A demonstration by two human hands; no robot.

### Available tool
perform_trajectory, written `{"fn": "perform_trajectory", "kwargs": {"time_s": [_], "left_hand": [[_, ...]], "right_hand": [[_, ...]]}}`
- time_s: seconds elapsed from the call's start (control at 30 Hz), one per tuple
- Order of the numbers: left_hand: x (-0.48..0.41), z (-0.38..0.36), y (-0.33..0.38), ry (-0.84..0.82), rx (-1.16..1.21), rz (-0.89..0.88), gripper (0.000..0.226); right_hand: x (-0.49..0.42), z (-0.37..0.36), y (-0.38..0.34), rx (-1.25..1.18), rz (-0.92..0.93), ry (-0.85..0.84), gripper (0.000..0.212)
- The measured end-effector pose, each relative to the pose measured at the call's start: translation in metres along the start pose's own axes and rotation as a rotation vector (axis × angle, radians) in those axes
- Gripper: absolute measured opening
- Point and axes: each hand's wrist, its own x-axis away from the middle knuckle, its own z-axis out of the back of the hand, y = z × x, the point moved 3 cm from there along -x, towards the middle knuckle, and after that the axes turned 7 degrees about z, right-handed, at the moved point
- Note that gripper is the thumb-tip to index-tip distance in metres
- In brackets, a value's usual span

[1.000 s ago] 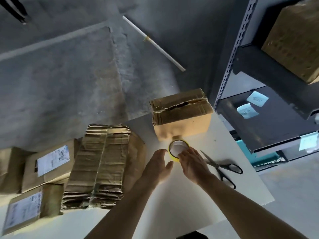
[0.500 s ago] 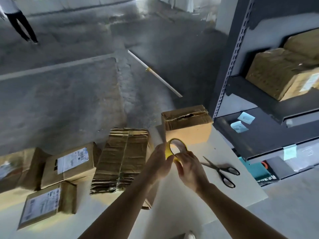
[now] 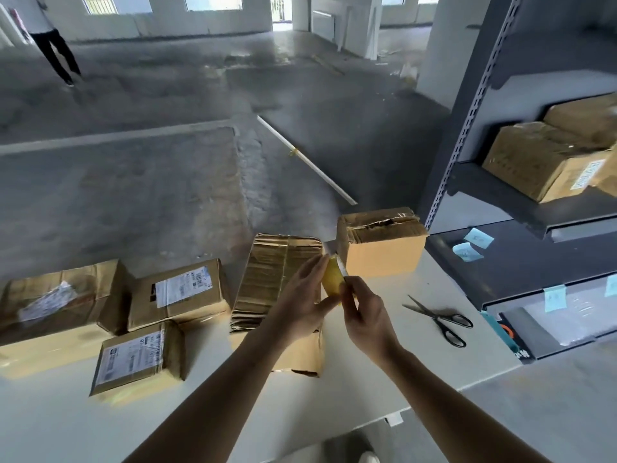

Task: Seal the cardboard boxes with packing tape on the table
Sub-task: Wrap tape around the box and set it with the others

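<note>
A yellow roll of packing tape (image 3: 332, 279) is held up above the white table (image 3: 384, 379), seen edge-on. My left hand (image 3: 297, 305) grips it from the left, and my right hand (image 3: 365, 317) pinches its right side. Behind them a worn, creased cardboard box (image 3: 273, 269) lies on the table. A smaller box (image 3: 380, 243) with torn, gaping top flaps stands at the far right of the table. Three labelled boxes sit to the left: one (image 3: 177, 294), one (image 3: 138, 357) and one (image 3: 56, 295).
Black scissors (image 3: 440, 317) lie on the table to the right of my hands. A grey metal shelf rack (image 3: 467, 128) with boxes (image 3: 547, 155) and blue notes stands on the right. A person (image 3: 50, 38) walks on the concrete floor at far left.
The roll has been lifted off the table and turned from face-on to edge-on between both hands. The camera tilted up, showing more floor.
</note>
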Motion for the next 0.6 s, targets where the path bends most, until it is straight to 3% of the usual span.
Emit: {"fn": "perform_trajectory", "kwargs": {"time_s": [0.2,0.43,0.6], "left_hand": [[0.019,0.021,-0.008,0.095,0.062,-0.11,0.066],[0.03,0.028,-0.013,0.21,0.231,0.01,0.059],[0.033,0.031,-0.005,0.282,0.182,-0.121,0.054]], "right_hand": [[0.004,-0.008,-0.025,-0.11,-0.028,0.016,0.01],[0.016,-0.015,-0.034,-0.196,-0.022,0.006,0.011],[0.009,-0.01,-0.034,-0.347,-0.115,-0.034,0.015]]}}
